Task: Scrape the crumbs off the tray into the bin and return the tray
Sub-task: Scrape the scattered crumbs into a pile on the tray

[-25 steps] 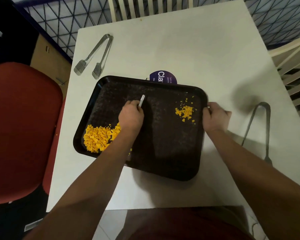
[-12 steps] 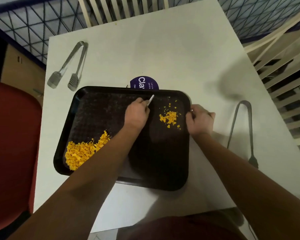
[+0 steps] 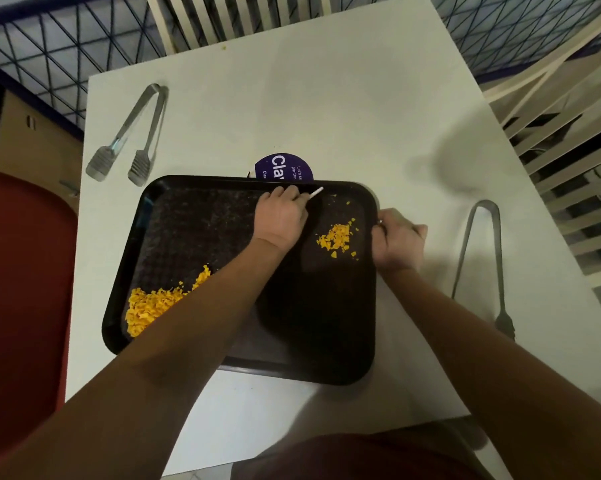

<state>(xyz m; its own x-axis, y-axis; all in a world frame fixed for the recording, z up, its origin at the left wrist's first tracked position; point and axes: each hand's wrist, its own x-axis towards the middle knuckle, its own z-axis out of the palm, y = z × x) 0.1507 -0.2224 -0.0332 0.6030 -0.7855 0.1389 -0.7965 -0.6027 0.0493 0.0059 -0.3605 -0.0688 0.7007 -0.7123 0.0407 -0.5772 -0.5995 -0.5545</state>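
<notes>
A black tray (image 3: 195,223) lies on the white table (image 3: 309,109). A large heap of orange crumbs (image 3: 153,304) sits in its near left corner, partly hidden by my left forearm. A smaller heap of orange crumbs (image 3: 337,237) lies near the tray's right side. My left hand (image 3: 280,216) is over the tray's far middle and grips a thin white scraper (image 3: 315,193), its tip pointing to the far right. My right hand (image 3: 397,239) grips the tray's right rim.
Metal tongs (image 3: 132,136) lie at the table's far left, and a second pair of tongs (image 3: 486,258) at the right. A purple round sticker (image 3: 283,168) shows behind the tray. A red chair (image 3: 22,289) stands to the left, pale slatted chairs (image 3: 565,150) behind and right.
My left hand with the scraper has moved from the tray's middle left toward the far right, nearer the small heap. My right hand has kept hold of the rim.
</notes>
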